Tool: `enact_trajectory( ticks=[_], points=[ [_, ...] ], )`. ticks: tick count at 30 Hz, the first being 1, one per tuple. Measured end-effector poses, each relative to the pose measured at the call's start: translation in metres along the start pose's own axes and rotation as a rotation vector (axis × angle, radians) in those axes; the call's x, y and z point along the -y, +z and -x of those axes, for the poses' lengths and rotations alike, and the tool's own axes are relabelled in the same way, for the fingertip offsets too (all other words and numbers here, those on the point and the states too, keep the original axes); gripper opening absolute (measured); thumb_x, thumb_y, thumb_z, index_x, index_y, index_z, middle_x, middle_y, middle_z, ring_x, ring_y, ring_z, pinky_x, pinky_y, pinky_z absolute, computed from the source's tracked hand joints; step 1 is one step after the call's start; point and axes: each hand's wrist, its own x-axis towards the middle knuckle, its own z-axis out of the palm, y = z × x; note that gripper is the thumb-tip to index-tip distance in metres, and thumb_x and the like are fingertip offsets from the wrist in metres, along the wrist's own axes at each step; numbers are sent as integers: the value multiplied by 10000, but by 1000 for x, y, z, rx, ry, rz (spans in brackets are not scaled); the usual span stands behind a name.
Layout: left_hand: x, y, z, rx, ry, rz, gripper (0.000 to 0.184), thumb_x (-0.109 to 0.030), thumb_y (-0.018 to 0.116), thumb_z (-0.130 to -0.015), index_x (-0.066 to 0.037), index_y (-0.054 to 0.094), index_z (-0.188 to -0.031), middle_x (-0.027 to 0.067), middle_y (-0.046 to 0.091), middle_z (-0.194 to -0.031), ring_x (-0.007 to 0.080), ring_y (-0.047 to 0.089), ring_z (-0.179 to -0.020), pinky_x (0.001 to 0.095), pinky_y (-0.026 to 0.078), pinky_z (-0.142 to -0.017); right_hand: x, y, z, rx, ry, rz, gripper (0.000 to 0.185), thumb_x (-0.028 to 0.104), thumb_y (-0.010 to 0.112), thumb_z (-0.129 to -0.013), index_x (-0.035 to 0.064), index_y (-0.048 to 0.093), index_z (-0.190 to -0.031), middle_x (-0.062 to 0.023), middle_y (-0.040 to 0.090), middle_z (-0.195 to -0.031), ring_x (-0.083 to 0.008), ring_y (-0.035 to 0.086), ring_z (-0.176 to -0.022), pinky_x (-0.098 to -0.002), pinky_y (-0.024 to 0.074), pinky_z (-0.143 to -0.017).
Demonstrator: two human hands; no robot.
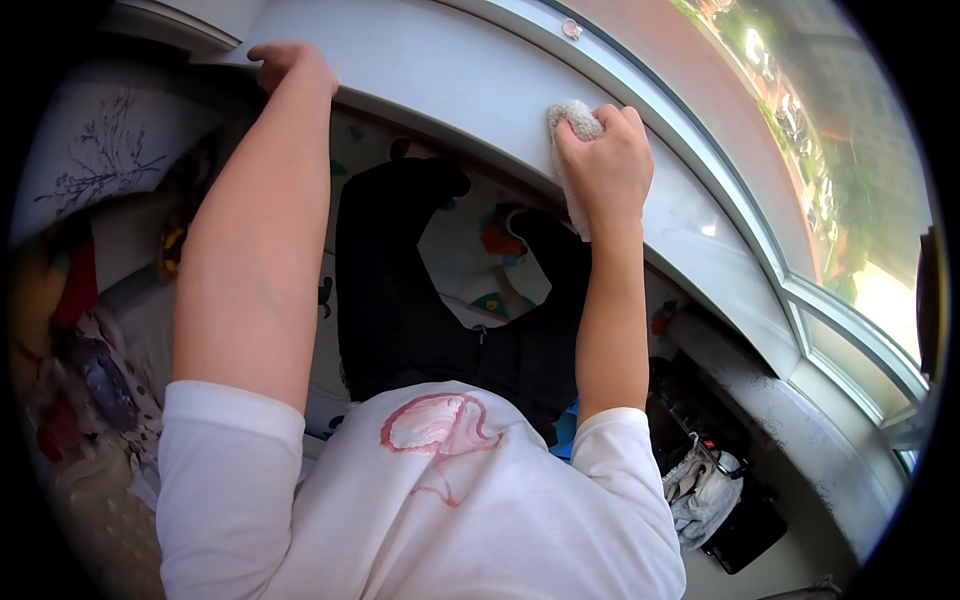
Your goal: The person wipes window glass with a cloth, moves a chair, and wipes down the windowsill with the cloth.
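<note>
A pale, fluffy cleaning cloth [574, 118] is bunched under my right hand [612, 165], which grips it against the white windowsill [450, 85]. Part of the cloth hangs over the sill's front edge, beside my wrist. My left hand [290, 65] is at the far left of the sill, bent at the wrist and touching its front edge. One finger points left there; the other fingers are mostly hidden, so their grip cannot be made out.
A window frame [680, 120] curves along the sill, with a small round pinkish object [571, 29] by it. Below are my legs in black trousers [400, 270]. Clothes and fabric [100, 370] are piled at left. A grey-white cloth item [703, 495] lies among dark things at lower right.
</note>
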Motion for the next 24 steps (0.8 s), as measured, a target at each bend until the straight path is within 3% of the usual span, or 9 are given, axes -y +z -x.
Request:
enact_trajectory(
  ticks=[6,9,12,15,21,24],
  points=[
    [-4,-3,9,4,-7,3,706,-463,214,-1053,75,634,-1235,197,689,-1234,353,662,-1129,385,511,-1018,54,35,-42,2,-207,98,289,302,770,-768,55,727,-910,-91,661,-985,-285,675,-903,-415,576,-755],
    [-1,-1,2,-1,-7,6,705,-464,214,-1052,74,632,-1234,193,693,-1227,352,667,-1119,385,514,-1014,89,57,-56,50,-213,86,330,339,732,-806,48,737,-962,-115,677,-1055,-332,680,-990,-436,557,-842],
    [-3,1,1,-8,-24,11,701,-464,216,-1051,70,628,-1240,190,692,-1231,350,668,-1118,387,514,-1016,101,60,-55,69,-207,127,341,346,732,-801,58,736,-983,-111,672,-1057,-337,677,-983,-440,555,-838],
    [-6,-2,3,-5,-41,12,697,-462,219,-1050,70,630,-1238,194,689,-1235,349,668,-1118,391,514,-1021,83,38,-41,147,-144,27,353,352,737,-793,61,734,-993,-115,666,-1042,-344,674,-963,-433,550,-837],
    [-5,-4,8,16,-28,27,704,-455,215,-1053,91,629,-1217,216,692,-1215,363,670,-1112,400,512,-1028,27,-18,-17,265,129,123,332,322,730,-794,41,729,-971,-116,652,-1010,-318,665,-955,-423,550,-815],
    [-4,-5,6,21,-10,-4,714,-457,209,-1054,101,630,-1199,227,694,-1199,374,674,-1096,408,518,-1018,22,-15,-20,226,89,158,336,322,716,-802,34,735,-974,-124,665,-1053,-309,672,-970,-419,550,-822]
  ],
)
